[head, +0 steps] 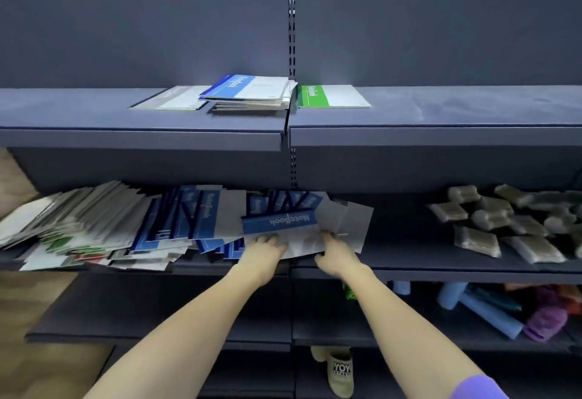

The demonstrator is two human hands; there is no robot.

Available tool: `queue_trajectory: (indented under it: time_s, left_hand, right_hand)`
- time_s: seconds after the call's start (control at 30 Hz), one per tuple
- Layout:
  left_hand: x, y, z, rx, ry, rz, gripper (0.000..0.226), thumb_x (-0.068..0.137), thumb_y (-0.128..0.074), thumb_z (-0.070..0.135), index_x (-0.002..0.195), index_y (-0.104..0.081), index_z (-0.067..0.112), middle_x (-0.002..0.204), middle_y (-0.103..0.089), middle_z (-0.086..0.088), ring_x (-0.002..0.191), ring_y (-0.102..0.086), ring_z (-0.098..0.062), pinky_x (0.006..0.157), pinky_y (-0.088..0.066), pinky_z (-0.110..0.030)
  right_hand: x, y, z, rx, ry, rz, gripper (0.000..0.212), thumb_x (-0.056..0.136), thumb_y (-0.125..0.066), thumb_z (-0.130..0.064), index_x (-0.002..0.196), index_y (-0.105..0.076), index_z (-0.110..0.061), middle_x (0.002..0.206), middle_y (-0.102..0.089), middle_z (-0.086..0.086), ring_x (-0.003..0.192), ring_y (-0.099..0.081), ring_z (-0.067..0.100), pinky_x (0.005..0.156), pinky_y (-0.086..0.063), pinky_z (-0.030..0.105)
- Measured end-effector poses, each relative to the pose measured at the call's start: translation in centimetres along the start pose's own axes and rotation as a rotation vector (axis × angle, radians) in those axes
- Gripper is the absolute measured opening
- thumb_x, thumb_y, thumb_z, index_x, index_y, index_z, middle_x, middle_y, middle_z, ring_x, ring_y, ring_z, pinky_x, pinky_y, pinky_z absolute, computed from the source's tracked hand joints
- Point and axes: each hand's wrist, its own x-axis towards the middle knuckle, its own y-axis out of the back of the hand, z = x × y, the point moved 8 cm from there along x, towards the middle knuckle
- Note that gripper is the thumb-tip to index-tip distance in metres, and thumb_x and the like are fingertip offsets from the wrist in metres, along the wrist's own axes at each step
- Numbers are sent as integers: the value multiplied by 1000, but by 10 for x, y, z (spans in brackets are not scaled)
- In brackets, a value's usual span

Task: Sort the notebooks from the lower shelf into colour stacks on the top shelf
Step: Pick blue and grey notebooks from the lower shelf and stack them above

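Lifting blue notebook (279, 219) off lower shelf (409, 260) front edge: left hand (267, 249), right hand (335, 255) seemingly pinching its near edge; keep level, avoid dragging neighbours.

There is one wide view, from the person's head. It faces the shelving straight on and tilts down, close enough that both forearms reach in from the bottom edge.

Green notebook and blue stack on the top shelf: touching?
Apart. The head view shows a dark strip of shelf between the green notebook and the blue stack.
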Motion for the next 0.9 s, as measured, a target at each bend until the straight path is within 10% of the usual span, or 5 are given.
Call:
queue_trajectory:
  time_s: [0.37,0.73,0.9]
  left_hand:
    - [-12,5,-4,-4,202,55,43,101,-44,35,139,-46,15,139,-49,-13,124,-42,-35,100,-36,-42]
    - [-20,-15,12,25,91,-7,77,85,-68,38,146,-27,15,146,-29,-15,137,-28,-39,114,-26,-52]
    - [-21,-20,25,118,7,-2,100,76,-73,44,152,-16,13,142,-29,-14,129,-32,-37,108,-30,-47]
  right_hand:
    - [-3,0,7,-360,73,44,59,96,-46,-53,148,-42,-25,149,-40,10,136,-37,34,110,-33,43]
    - [-17,-10,1,-350,139,21,90,88,-58,-61,156,-22,-16,151,-35,13,135,-40,34,104,-42,43]
    - [-23,-20,2,-430,135,54,75,85,-67,-35,151,-34,-18,147,-34,12,136,-32,34,112,-32,43]
